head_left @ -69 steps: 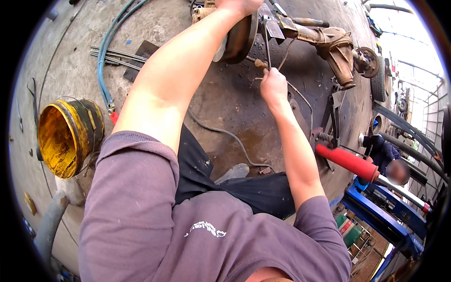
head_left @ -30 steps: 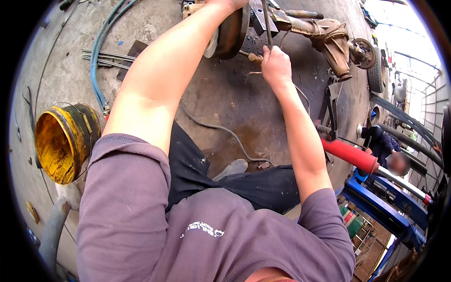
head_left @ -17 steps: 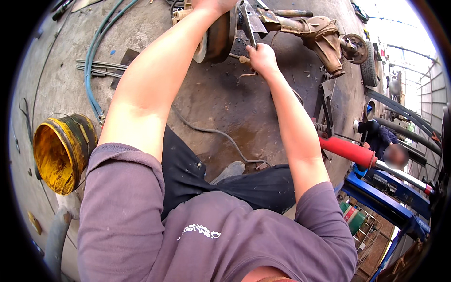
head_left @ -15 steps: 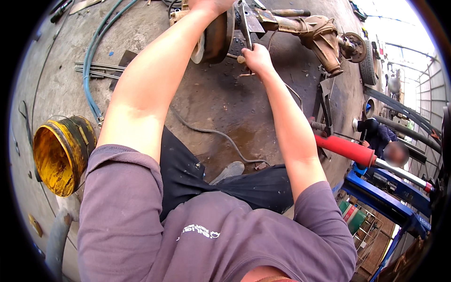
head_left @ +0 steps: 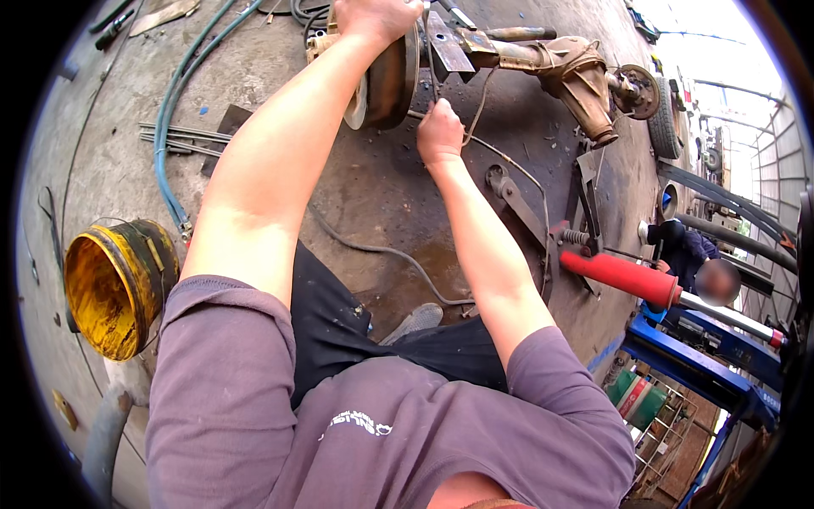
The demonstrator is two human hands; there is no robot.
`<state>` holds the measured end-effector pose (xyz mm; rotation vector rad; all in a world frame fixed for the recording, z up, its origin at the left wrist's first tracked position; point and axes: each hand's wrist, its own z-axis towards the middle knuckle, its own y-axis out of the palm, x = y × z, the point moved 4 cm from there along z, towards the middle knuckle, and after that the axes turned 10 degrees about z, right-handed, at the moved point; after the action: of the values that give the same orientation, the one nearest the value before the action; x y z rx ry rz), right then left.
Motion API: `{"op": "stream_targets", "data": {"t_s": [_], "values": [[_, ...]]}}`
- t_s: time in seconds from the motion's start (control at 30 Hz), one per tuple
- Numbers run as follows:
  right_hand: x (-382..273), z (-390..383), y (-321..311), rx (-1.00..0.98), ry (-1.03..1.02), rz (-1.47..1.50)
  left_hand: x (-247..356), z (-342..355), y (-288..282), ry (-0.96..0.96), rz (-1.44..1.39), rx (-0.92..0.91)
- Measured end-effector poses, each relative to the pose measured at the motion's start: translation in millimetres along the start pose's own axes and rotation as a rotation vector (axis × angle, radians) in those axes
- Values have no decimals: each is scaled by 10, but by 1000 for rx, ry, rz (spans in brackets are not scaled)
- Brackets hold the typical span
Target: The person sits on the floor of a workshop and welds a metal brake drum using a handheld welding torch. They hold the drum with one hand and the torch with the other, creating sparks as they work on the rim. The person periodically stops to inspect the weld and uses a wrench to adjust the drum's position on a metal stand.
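Note:
My left hand point(head_left: 373, 19) is at the top edge, over the rusty brake drum point(head_left: 390, 89). Its fingers are partly cut off, so what they grip cannot be told. To the right and nearer, my right hand point(head_left: 441, 133) is closed around the lower end of a thin metal bar point(head_left: 432, 64). The bar runs upward beside the drum's right face, seen nearly edge-on. A dirty axle with a bulging housing point(head_left: 568, 68) extends right from the drum, with a flat steel bracket point(head_left: 449, 44) near the drum.
A yellow-stained bucket point(head_left: 106, 288) stands left, near blue hoses point(head_left: 159, 127) and thin rods point(head_left: 186, 136). A grey cable point(head_left: 381, 249) crosses the floor by my foot. Rightward are a red cylinder point(head_left: 623, 276), a blue steel frame point(head_left: 695, 360) and another person point(head_left: 678, 250).
My right hand has moved slightly left and down, and the bar in it now appears thinner, turned nearly edge-on. My left hand stays over the drum. The view has shifted slightly.

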<state>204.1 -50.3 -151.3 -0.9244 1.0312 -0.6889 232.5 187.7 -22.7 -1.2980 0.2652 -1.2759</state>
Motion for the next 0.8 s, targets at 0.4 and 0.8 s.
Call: {"op": "stream_targets", "data": {"t_s": [0.4, 0.8], "values": [[-238, 79, -10, 81, -9, 33, -55, -29, -35, -31, 16, -1], [-332, 212, -215, 192, -325, -133, -87, 22, 14, -41, 17, 20]]}}
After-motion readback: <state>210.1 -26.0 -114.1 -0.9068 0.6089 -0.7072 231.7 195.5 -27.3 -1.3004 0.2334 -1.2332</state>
